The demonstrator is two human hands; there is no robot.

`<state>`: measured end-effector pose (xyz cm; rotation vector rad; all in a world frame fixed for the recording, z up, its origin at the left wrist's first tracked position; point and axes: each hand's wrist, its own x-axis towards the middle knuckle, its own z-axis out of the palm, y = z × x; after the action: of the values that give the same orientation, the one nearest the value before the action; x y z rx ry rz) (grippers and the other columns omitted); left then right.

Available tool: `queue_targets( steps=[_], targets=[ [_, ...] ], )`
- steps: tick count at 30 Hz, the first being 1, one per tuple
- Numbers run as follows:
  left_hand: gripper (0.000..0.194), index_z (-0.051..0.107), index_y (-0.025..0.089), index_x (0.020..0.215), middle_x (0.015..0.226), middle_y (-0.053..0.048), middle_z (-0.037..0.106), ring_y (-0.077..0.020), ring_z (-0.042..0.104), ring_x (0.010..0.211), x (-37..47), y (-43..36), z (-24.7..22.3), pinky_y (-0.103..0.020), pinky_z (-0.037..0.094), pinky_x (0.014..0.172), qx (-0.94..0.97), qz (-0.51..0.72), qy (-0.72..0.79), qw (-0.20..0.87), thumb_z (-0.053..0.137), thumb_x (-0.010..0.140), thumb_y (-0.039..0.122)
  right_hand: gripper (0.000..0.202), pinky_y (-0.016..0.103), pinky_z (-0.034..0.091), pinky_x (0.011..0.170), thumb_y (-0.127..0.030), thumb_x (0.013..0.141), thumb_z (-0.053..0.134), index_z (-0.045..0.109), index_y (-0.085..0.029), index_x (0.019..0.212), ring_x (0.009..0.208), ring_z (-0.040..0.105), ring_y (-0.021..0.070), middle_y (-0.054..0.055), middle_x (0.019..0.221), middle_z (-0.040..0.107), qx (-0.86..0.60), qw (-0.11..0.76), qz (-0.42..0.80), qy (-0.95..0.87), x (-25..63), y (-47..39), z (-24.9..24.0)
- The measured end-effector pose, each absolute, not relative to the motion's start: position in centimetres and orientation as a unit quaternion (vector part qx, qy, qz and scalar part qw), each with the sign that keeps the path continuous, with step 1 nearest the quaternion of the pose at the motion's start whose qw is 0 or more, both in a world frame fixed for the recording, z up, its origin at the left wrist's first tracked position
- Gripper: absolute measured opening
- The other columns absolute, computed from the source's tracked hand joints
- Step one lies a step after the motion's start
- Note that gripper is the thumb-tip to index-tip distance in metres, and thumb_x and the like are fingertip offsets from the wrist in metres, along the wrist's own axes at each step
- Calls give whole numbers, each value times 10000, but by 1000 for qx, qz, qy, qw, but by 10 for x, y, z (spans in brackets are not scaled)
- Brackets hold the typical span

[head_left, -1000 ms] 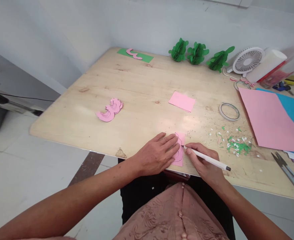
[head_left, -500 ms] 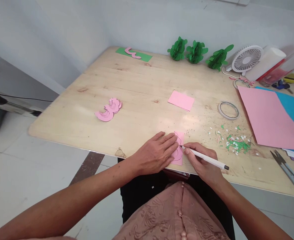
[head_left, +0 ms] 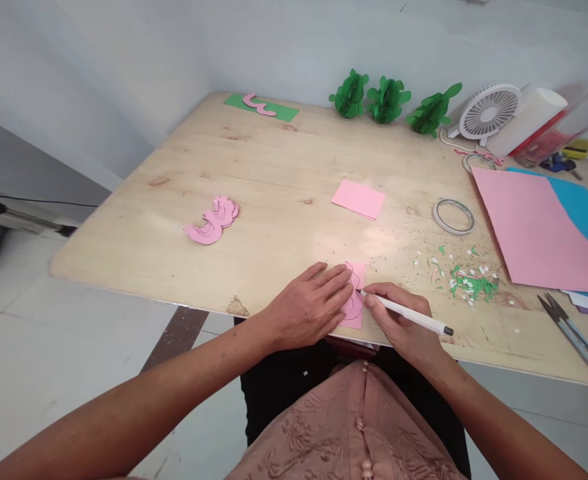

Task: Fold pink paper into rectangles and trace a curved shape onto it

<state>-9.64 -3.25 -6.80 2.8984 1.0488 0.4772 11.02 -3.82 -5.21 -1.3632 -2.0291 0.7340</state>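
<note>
Near the table's front edge lies a small pink paper [head_left: 357, 316] with a dark curved outline drawn on it. My left hand [head_left: 310, 303] rests flat over the paper's left part, fingers stretched out, hiding that side. In my right hand [head_left: 403, 319] is a white pen [head_left: 414, 316] with a dark end cap, its tip at the drawn line on the paper's right side. Beyond them lies a small stack of pink paper rectangles [head_left: 359, 199]. To the left sits a pile of pink scalloped cut-outs [head_left: 213, 220].
Along the wall stand several green paper foldouts [head_left: 388, 100] and a white fan [head_left: 491, 113]. On the right are a tape roll [head_left: 453, 217], green and white scraps [head_left: 473, 285], large pink sheets [head_left: 541, 227] and thread snips [head_left: 575, 337]. A green strip [head_left: 284, 111] lies far left.
The view has shifted slightly, moving the table items a little left and up in the picture. Both hands keep nearly the same place, and the pen tip stays at the outline.
</note>
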Motion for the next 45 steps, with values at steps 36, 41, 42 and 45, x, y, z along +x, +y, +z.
queue_targets(
  steps=[36,41,42,45],
  targets=[
    [348,542,108,1210,1329,-159,546,-265,455,1290,-97,-33,-70,-459,378,1054,927,169,335,12,440,915,262,186,236,485,586,-298,881,520,681,-205,879,667,654,148,20,789,730,-512,257,341,-745,115,-33,-44],
    [348,539,92,1204,1337,-161,538,-269,445,1297,-96,-33,-70,-461,363,1064,927,162,338,13,426,921,262,178,237,487,612,-286,885,513,674,-211,877,654,645,139,7,783,725,-514,257,320,-753,116,-37,-44],
    [351,536,91,1208,1342,-162,533,-270,443,1298,-96,-33,-70,-461,360,1066,927,160,338,13,423,923,264,177,237,486,616,-288,885,514,673,-210,877,659,647,139,7,789,725,-514,260,316,-754,116,-38,-45],
    [351,536,92,1207,1345,-163,530,-270,441,1300,-96,-33,-70,-459,357,1068,928,159,337,13,420,926,266,171,241,482,623,-289,885,518,671,-213,878,684,658,144,9,812,730,-516,266,312,-753,117,-40,-46]
  ],
)
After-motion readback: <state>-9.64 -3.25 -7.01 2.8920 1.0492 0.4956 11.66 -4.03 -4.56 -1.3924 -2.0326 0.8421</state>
